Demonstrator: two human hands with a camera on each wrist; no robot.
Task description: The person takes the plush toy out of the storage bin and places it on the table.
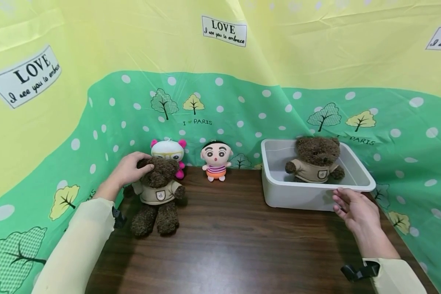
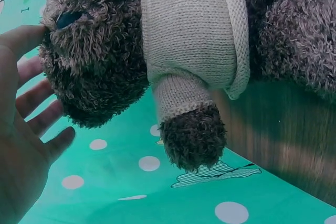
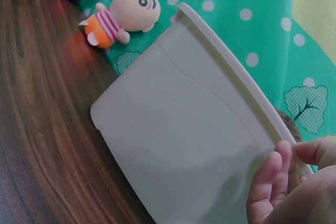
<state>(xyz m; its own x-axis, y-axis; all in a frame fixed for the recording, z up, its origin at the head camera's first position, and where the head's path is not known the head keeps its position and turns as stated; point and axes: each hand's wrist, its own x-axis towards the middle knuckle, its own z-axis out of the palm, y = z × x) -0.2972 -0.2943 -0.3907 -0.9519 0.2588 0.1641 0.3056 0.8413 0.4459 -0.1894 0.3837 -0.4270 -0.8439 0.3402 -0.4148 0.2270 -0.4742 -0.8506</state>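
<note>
The bear (image 1: 159, 196) is upright at the left of the table (image 1: 224, 249), facing the person, its feet pointing toward the near side. The left hand (image 1: 130, 169) holds it by the head, thumb over the face and the other fingers spread round the crown and back; a hold from above probably suits a soft, top-heavy toy and leaves the body free. How firmly the fingers press, I cannot tell. Just behind the bear, partly hidden, is the pink doll (image 1: 168, 145). The boy doll (image 1: 217, 160) sits to its right, close to the cloth (image 1: 235, 122), which likely keeps it from tipping back.

Farther right, the right hand (image 1: 360, 212) pinches the near rim of the box (image 1: 297, 198), thumb on top and fingers together against the outer wall, presumably to steady it. Inside sits the second bear (image 1: 317, 163), upright, facing forward, its legs hidden by the front wall.
</note>
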